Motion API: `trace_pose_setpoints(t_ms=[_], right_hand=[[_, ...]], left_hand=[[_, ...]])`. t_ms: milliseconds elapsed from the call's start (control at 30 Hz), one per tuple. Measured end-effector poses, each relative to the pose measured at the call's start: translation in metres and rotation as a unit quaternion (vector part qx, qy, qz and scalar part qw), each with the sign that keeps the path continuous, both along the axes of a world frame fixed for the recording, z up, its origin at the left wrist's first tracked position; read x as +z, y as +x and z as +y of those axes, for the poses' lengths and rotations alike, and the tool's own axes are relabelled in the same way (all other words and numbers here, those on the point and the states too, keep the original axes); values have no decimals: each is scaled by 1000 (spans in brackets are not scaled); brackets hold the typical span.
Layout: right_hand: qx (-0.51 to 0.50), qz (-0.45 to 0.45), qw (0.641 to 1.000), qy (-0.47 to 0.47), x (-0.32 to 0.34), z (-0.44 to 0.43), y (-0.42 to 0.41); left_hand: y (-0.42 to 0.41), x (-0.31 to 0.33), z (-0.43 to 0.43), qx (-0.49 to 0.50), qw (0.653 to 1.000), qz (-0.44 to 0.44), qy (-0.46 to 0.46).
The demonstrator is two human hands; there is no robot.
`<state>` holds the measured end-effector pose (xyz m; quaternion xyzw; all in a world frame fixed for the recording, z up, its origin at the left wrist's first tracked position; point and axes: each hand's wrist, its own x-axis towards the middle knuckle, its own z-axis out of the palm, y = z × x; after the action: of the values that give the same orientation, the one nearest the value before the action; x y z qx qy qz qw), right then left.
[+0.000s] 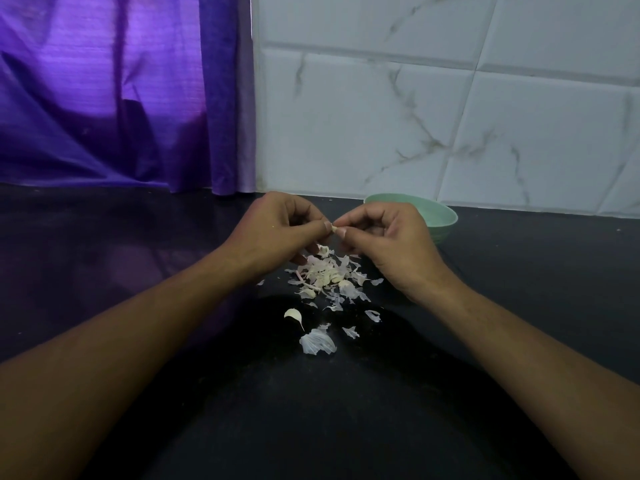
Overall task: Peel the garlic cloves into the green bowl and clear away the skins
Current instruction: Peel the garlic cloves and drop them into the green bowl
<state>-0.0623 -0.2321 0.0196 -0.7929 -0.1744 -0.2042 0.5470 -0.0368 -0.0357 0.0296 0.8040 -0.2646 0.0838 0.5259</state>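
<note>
At far left a purple curtain (104, 91) hangs down to the black tabletop (104, 244). The left hand (273, 230) is raised above the tabletop, thumb and forefinger pinching one end of a small garlic clove (334, 229), with its other fingers curled under. The fingertips cover the clove almost entirely. Only a pale sliver shows, so its long axis and which way it points cannot be made out.

Below the hands lies a heap of skins (329, 275), thin, white and papery, with a few pale cloves half buried in it; how many cannot be told. Nearer the person, just left of the heap's centre, lies a loose clove (293, 315). It is cream-white and curved, its long axis slanting from far-left to near-right, and its thin tail points toward the near right. Beside it lies a large skin flake (318, 342), ribbed and translucent.

The right hand (388, 237) pinches the held clove's other end between thumb and forefinger, remaining fingers curled. Behind it stands the green bowl (441, 216), upright by the marbled tiled wall (450, 116). The hand covers the bowl's left part, and its contents cannot be seen.
</note>
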Motion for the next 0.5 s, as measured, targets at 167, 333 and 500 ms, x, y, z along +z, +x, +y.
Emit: trace_pose_setpoints(t_ms=[167, 333, 500], right_hand=[[10, 2, 1000, -6, -2, 1, 0], [36, 29, 998, 47, -2, 3, 1], [65, 60, 990, 109, 0, 4, -3]], left_hand=[[0, -2, -4, 31, 999, -6, -4], [1, -2, -6, 48, 998, 15, -23], [-1, 0, -8, 33, 998, 44, -37]])
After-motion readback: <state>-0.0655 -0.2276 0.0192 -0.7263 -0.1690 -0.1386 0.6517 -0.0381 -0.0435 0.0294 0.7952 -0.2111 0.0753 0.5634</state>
